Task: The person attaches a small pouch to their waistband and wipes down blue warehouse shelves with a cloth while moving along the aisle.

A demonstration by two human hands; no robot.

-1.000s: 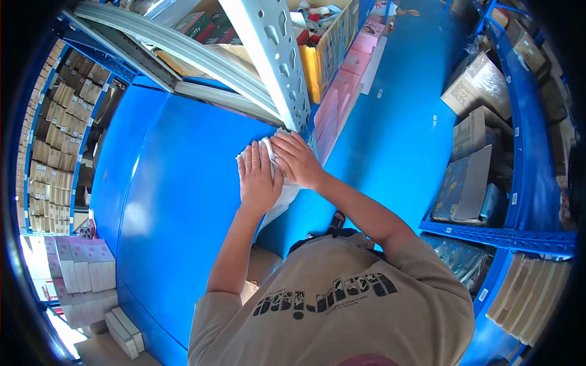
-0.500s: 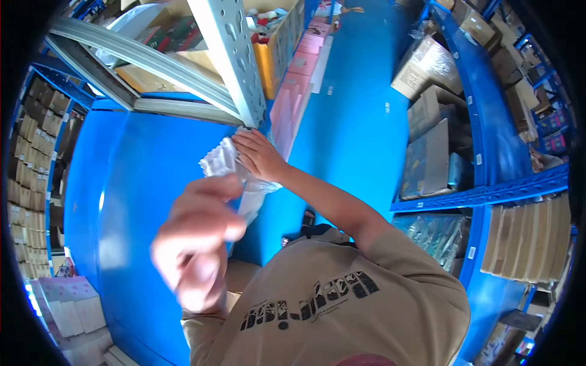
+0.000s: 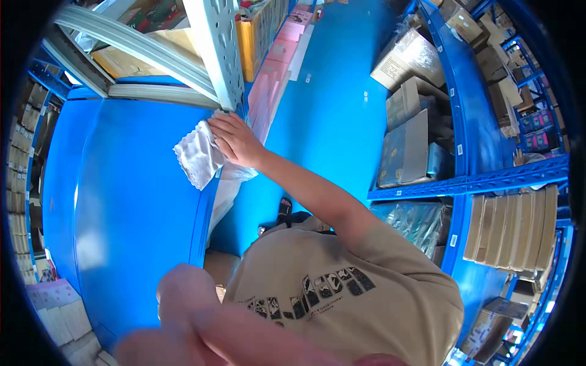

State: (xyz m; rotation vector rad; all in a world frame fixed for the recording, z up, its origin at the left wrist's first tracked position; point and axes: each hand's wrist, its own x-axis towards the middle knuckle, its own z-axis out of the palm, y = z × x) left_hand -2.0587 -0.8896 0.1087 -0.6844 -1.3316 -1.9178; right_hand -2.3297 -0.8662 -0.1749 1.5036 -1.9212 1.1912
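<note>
My right hand (image 3: 237, 141) reaches out to the edge of a blue shelf surface (image 3: 143, 201), close to the foot of a pale metal post. Its fingers are bent over a white cloth (image 3: 200, 155) with a scalloped edge. The cloth lies partly spread on the blue surface, and the part under my fingers is hidden. Very near the camera at lower left is my left hand (image 3: 177, 329), smeared by motion. Its fingers cannot be made out, nor whether anything is in them.
The perforated metal post (image 3: 215, 52) rises beside an open cardboard box (image 3: 152, 52). Pink boxes (image 3: 278, 55) line the aisle's left side. Across the blue floor (image 3: 323, 104), shelves on the right carry cartons (image 3: 408, 146) and a row of flat cardboard (image 3: 510, 232). White boxes (image 3: 64, 317) sit lower left.
My left hand has moved down and closer to the camera. The cloth under my right hand is spread wider on the blue surface. The whole view has shifted slightly.
</note>
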